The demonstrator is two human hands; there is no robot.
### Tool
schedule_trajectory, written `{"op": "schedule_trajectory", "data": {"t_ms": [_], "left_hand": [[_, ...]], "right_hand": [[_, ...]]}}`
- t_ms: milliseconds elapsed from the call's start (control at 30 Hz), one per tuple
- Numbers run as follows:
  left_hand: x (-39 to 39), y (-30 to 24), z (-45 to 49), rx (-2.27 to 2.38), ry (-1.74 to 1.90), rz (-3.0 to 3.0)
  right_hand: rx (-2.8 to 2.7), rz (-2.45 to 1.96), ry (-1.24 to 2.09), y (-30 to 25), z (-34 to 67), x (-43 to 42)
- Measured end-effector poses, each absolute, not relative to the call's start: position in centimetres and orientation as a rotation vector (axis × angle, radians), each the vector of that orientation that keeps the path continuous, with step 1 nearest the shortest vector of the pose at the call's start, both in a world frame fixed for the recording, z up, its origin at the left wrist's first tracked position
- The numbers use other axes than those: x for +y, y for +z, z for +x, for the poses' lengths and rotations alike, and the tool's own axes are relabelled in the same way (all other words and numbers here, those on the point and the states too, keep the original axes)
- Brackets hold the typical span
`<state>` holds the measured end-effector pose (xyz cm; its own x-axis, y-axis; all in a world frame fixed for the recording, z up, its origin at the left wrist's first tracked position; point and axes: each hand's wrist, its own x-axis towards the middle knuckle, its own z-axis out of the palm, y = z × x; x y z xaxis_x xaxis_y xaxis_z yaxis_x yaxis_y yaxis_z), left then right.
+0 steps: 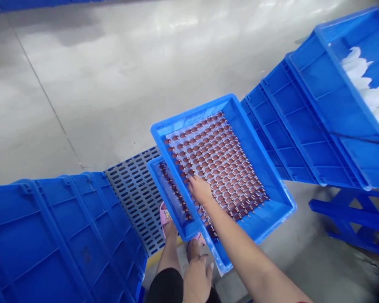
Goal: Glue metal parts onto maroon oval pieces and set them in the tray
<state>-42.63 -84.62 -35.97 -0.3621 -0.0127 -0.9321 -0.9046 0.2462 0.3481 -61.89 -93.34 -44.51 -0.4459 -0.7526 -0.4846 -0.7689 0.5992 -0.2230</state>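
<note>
Right hand [200, 191] at copper-brown parts [228, 166] in blue plastic crate [274, 205]; grip cannot be determined. Left hand [198, 277] hangs loosely open.

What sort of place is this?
Probably a factory or workshop: there are stacked blue crates, a smooth grey floor, and a blue bin holding neat rows of small brown parts.

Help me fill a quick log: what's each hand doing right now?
Left hand: loosely bent by the knee; palm hidden, so holding cannot be told.
Right hand: curled at the brown parts; whether it grips one cannot be told.
</note>
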Motion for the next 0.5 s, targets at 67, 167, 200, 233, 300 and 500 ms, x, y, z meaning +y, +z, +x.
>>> {"op": "schedule_trajectory", "data": {"t_ms": [67,167,200,233,300,500], "left_hand": [[-84.6,-36.2,-42.5,1.661,1.277,-0.881],[-84.4,-36.6,-42.2,1.693,1.301,-0.894],[-84.4,-36.7,-42.2,1.697,1.305,-0.898],[-84.4,-36.8,-42.2,1.698,1.308,-0.9],[-84.5,-37.0,-42.2,1.696,1.314,-0.899],[-85.4,-36.9,-42.6,1.703,1.317,-0.895]], "right_hand": [[2.291,-1.204,0.023,-44.4,-62.0,-93.6],[2.317,-1.221,-0.027,-44.1,-62.3,-94.6],[2.328,-1.229,-0.048,-44.0,-62.4,-95.2],[2.34,-1.237,-0.069,-44.0,-62.6,-95.9],[2.365,-1.246,-0.104,-43.9,-62.9,-97.3],[2.403,-1.267,-0.14,-44.3,-63.7,-100.3]]}}
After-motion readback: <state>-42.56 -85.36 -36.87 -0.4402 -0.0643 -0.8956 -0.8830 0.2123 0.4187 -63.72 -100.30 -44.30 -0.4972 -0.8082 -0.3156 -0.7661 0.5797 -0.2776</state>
